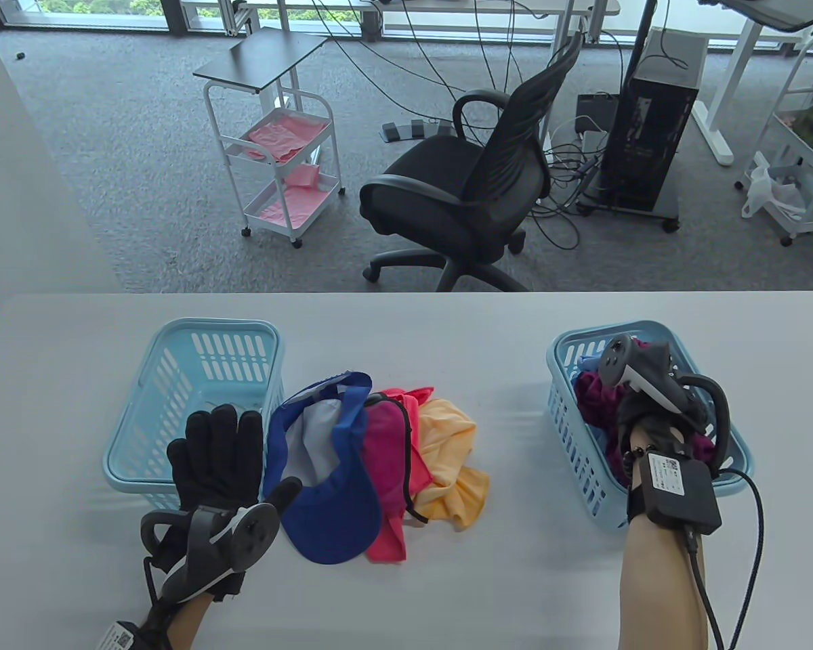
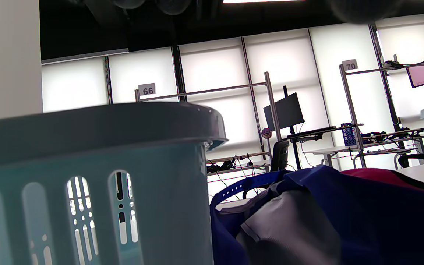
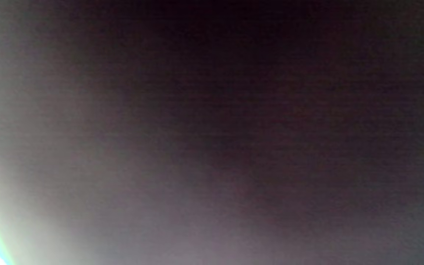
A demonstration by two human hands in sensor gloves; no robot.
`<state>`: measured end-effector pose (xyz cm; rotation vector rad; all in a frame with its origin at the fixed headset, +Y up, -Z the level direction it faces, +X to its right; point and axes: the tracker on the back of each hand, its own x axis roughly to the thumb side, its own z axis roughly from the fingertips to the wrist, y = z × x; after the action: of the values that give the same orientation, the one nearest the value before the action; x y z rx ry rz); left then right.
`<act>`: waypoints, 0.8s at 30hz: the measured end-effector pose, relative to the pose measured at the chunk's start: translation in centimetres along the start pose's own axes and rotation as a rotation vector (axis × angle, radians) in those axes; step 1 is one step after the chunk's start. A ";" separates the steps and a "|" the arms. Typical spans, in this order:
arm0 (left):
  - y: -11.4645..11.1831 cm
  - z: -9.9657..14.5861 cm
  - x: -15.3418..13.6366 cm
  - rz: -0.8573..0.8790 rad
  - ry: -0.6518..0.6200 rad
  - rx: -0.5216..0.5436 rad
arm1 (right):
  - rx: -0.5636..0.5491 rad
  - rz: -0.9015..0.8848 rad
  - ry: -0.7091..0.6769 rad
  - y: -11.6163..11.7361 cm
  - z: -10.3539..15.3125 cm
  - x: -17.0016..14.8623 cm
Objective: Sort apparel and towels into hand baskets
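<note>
Nearest the camera, the left hand [image 1: 213, 450] hovers with fingers spread flat and holding nothing, over the near right corner of the left basket [image 1: 176, 379], its thumb close to the blue cap [image 1: 328, 487]. The right hand [image 1: 650, 406] reaches down into the right basket [image 1: 735, 453]; its fingers are hidden under the tracker and among the clothes, so I cannot tell whether it grips anything or has let go. The right wrist view is dark and blurred and gives no help.

Between the baskets, on the tabletop [image 1: 447, 596], lies the pile left to sort: the blue cap with its pale lining turned up and its strap looped behind, a pink garment [image 1: 386, 453] partly under it, and an orange cloth [image 1: 447, 440] crumpled against the pink one. A thin black cord crosses the pink piece.

All of it looks light and soft. The cap probably has a stiffer brim, the surest place to pinch. The pink and orange pieces would drape and drag their neighbours, so each is best bunched near its middle and lifted clear.

Farther back, the left basket shows nothing inside, while the right one already holds maroon and blue clothes [image 1: 593, 399].
</note>
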<state>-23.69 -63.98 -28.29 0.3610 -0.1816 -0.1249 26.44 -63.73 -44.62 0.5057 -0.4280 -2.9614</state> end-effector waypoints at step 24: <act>0.0 -0.2 0.1 -0.006 0.006 -0.016 | 0.056 -0.075 -0.041 -2.0 0.9 -1.0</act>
<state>-23.59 -63.90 -28.46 0.3463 -0.1736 -0.1316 26.91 -61.42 -44.04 0.4774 -0.5090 -3.0441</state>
